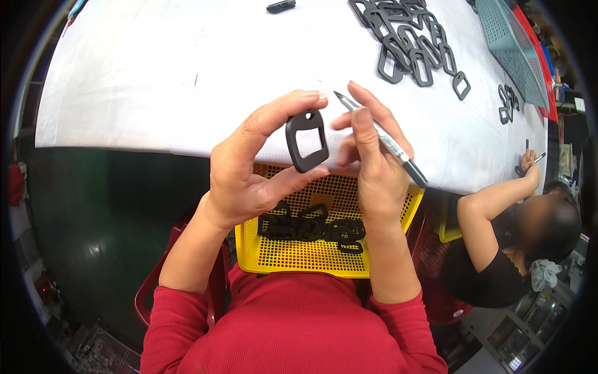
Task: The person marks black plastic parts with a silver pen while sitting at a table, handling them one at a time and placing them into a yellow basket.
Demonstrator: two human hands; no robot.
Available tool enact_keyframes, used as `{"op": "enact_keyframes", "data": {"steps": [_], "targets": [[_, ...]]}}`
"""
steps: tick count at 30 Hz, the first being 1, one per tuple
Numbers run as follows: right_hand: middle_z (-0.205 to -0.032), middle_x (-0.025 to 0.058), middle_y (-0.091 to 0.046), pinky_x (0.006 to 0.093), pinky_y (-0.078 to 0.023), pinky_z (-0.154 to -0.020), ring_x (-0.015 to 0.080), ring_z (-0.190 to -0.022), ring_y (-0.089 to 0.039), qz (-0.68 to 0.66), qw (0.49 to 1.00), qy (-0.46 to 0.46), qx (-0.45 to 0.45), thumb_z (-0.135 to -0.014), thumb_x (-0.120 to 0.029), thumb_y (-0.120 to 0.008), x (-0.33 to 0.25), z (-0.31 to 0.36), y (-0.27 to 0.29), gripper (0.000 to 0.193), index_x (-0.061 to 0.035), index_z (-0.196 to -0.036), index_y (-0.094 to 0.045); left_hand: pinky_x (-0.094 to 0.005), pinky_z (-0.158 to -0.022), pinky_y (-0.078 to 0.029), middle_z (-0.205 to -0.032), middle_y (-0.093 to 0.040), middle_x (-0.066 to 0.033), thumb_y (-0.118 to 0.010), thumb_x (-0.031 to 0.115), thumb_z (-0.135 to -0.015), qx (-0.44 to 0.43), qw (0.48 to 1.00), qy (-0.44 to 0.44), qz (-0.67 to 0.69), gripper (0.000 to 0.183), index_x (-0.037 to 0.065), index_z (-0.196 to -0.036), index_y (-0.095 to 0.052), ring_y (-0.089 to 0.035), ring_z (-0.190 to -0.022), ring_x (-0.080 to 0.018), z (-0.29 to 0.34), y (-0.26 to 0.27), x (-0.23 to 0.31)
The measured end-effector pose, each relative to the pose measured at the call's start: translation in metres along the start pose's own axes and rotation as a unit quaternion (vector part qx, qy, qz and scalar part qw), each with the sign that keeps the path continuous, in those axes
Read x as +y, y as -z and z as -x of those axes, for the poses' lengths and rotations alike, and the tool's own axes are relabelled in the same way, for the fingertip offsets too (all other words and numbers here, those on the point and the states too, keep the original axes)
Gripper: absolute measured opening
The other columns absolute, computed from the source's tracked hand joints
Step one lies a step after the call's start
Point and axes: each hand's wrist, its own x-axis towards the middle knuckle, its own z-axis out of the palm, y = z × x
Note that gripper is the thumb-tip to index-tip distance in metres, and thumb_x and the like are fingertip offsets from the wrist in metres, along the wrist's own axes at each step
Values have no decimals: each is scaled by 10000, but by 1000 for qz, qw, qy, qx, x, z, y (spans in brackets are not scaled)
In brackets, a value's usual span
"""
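Between the thumb and fingers of my left hand (246, 156) is a black frame-shaped part (293, 144) with a large window and a small round hole near its top. It is held upright over the table's near edge. My right hand (381, 156) grips a grey marker pen (393, 148), its dark tip bare and pointing up and left toward the part without touching it. Below both hands, a yellow perforated basket (299, 254) rests at my lap with several similar black parts (314, 224) inside.
A white-covered table (156, 68) spans ahead. Several black frame parts (408, 40) lie heaped at its far right, with a smaller group (507, 103) beside a grey-green basket (514, 53). A black pen cap (281, 7) lies at the far edge. Another person (498, 243) works at right.
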Motion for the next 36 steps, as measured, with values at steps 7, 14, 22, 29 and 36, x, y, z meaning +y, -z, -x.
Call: {"op": "enact_keyframes", "data": {"steps": [7,14,22,29,36], "targets": [[-602,-48,-495,161,-297,-443,1,-512,-394,78,994,40,67,-812,-148,-644,5,-1,6,146,-20,-789,-580,-353,-950,-417,-1178,-513,-177,-667,-102,-668,-78,988,128,-25,576,-21,-1181,-419,-501,-1120,-252,19,6,-9],[-538,-52,-465,163,-291,-408,-13,-473,-388,116,980,139,83,-769,-78,-662,18,1,-2,232,-52,-644,-469,-343,-929,-441,-1177,-513,-186,-668,-105,-677,-101,985,134,-40,562,-14,-1176,-426,-503,-1123,-256,19,8,-10],[-528,-45,-458,164,-297,-410,-8,-471,-392,155,975,146,64,-759,-38,-644,20,-1,-1,224,-45,-628,-463,-308,-830,-496,-1099,-590,-125,-708,-40,-604,-55,993,89,-47,560,44,-1129,-531,-594,-985,-242,21,5,-16],[-527,-31,-477,163,-320,-406,0,-464,-433,159,973,159,55,-757,-16,-634,19,-1,-2,218,-39,-628,-461,-304,-824,-499,-1093,-594,-119,-706,-42,-591,-51,994,75,-54,561,47,-1119,-540,-599,-976,-241,20,4,-18],[-524,-25,-485,160,-332,-402,5,-465,-459,157,974,159,48,-757,-6,-630,18,-1,-2,214,-35,-630,-460,-303,-805,-507,-1081,-600,-114,-710,-40,-583,-49,995,64,-64,560,52,-1110,-545,-606,-961,-242,20,4,-19]]}}
